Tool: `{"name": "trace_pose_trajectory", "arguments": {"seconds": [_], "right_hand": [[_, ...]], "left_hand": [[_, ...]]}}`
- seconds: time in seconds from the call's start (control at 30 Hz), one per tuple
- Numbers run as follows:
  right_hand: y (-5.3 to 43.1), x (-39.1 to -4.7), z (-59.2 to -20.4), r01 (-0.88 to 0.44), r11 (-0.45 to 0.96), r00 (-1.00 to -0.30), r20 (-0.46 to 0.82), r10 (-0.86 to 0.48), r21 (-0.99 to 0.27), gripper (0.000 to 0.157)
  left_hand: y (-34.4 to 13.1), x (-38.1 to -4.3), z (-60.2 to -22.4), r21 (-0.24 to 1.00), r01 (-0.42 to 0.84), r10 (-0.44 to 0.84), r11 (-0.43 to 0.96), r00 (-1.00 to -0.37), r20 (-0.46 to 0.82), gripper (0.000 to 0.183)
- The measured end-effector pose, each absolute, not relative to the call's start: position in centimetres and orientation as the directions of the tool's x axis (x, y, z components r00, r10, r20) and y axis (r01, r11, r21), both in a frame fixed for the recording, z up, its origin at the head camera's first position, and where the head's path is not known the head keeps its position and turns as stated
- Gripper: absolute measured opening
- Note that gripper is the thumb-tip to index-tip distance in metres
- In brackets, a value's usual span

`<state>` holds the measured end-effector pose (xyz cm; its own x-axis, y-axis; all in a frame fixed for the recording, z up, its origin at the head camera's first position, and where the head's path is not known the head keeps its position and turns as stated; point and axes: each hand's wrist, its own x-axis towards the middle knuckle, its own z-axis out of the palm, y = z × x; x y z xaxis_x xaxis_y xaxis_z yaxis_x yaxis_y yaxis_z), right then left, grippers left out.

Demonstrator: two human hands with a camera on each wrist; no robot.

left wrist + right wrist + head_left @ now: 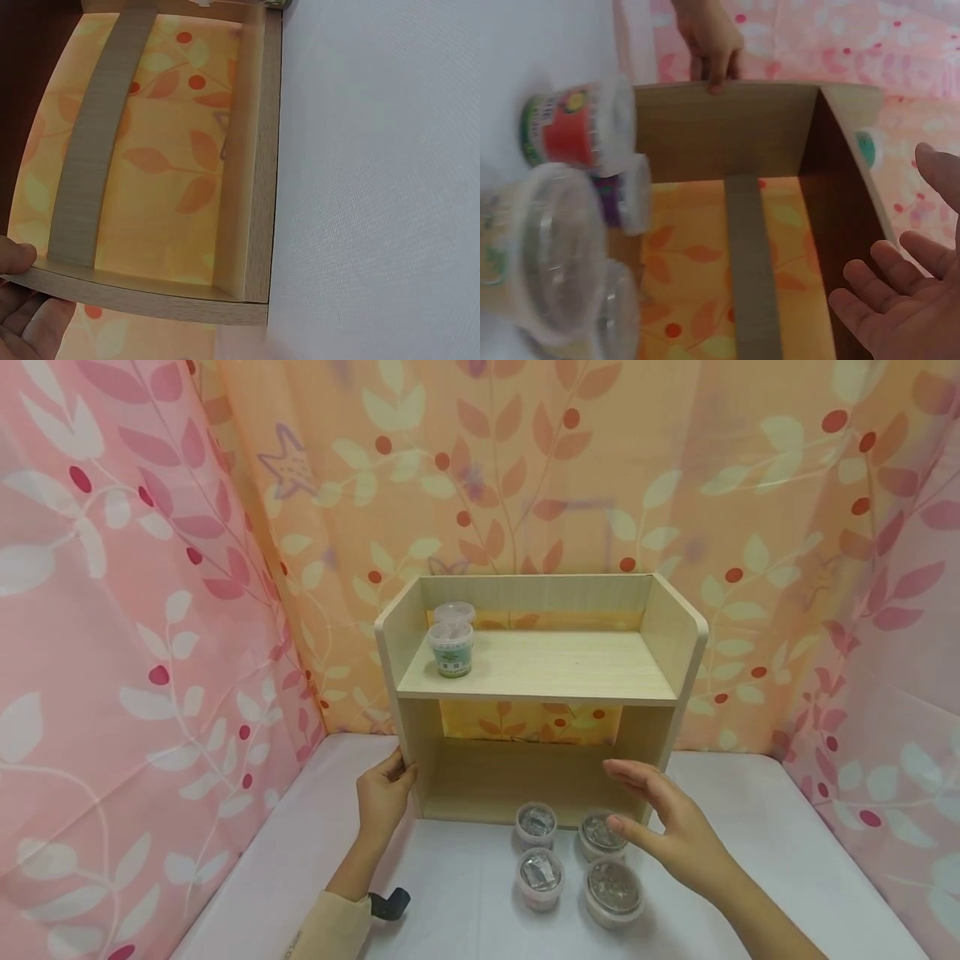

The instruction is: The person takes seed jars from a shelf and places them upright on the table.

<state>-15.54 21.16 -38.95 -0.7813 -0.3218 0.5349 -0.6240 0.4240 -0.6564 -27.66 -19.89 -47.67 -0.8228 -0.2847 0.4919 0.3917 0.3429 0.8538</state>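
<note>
In the head view, the left hand (385, 795) pinches the left side panel (423, 735) of a two-tier wooden shelf (562, 662) behind four lidded plastic tubs (613, 892), two more tubs (453, 653) standing on its upper tier. The left wrist view shows thumb (16, 256) and fingers (49, 324) on either side of the panel's edge. In the right wrist view, the right hand (911, 315) holds its fingers loosely extended and apart, near the shelf and a red-labelled tub (571, 126).

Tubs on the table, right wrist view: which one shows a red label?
The uppermost tub; the purple-labelled tub and two paler lower tubs show no red.

Orange leafy curtain (510, 460) behind, pink curtains (112, 635) either side, white tabletop (765, 810) below
</note>
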Motion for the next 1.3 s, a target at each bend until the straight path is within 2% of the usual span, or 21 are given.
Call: {"name": "trace_pose_trajectory", "arguments": {"seconds": [0.53, 0.83, 1.3], "right_hand": [[16.8, -19.4, -32.4, -0.611, 0.191, -0.777, 0.537, -0.328, -0.768, 0.058], [13.9, -21.5, -29.5, -0.627, 0.155, -0.762, 0.561, -0.323, -0.763, 0.059], [10.6, -24.1, -26.6, -0.564, 0.129, -0.801, 0.502, -0.327, -0.816, 0.064]], "left_hand": [[-20.0, -27.8, -47.6, 0.843, 0.398, -0.277, 0.362, -0.818, 0.505, 0.044], [-19.9, -27.8, -47.9, 0.855, 0.392, -0.283, 0.34, -0.824, 0.491, 0.043], [-19.9, -27.6, -47.6, 0.854, 0.396, -0.275, 0.337, -0.826, 0.492, 0.044]]}}
